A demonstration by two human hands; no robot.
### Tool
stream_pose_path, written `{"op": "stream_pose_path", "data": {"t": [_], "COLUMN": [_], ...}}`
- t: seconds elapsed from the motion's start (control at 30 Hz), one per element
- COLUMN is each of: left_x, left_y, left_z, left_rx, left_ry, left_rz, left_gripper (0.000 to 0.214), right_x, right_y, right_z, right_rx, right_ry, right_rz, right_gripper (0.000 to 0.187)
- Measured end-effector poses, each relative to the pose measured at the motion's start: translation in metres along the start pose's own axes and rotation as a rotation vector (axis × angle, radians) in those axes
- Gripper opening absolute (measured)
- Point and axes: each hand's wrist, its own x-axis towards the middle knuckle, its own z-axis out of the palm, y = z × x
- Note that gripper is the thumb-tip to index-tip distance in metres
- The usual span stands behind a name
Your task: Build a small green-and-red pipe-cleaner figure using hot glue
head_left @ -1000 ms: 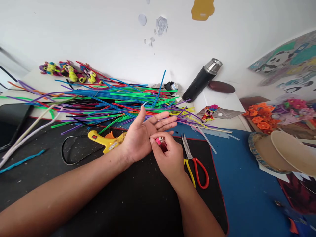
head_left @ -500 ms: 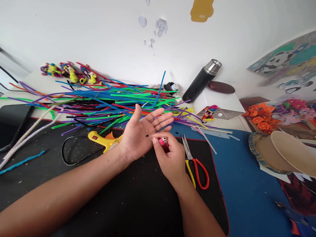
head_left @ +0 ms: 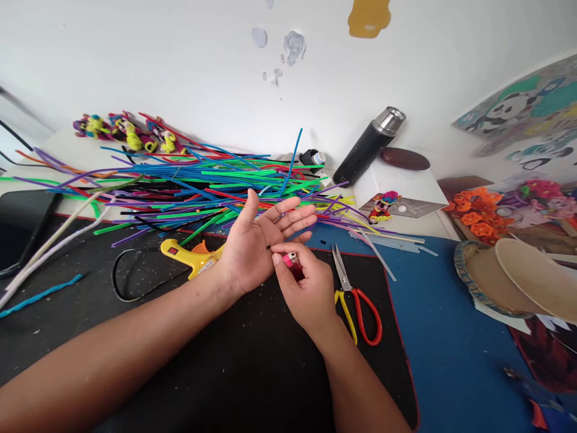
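I have my left hand (head_left: 252,255) palm-up, fingers released; my right hand (head_left: 311,285) grasps a lighter (head_left: 291,260), fingertips beside a tiny black piece (head_left: 269,247).

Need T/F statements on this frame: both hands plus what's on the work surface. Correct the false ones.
1. The bare left hand is open, palm towards the camera. True.
2. The bare right hand holds a small lighter with a pink button and metal top. True.
3. The metal scissors with one red and one yellow handle are in the left hand. False: the scissors lie to the right of both hands, mostly on the black mat.
4. The black cylindrical flask with a silver cap is at the left end of the pile of thin multicoloured pipe cleaners. False: the flask is at its right end.
5. The yellow plastic glue gun with an orange trigger is partly hidden behind the left hand. True.
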Motion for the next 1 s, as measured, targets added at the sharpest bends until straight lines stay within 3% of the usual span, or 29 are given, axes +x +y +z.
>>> {"op": "stream_pose_path", "data": {"t": [1.0], "left_x": [-0.0002], "left_y": [-0.0040], "left_z": [-0.0029], "left_rx": [-0.076], "left_ry": [-0.045], "left_rz": [-0.068], "left_gripper": [0.074], "right_x": [-0.0026], "right_y": [0.0015], "right_z": [0.0014], "right_rx": [-0.005], "right_ry": [0.045], "right_rz": [-0.059], "right_gripper": [0.013]}}
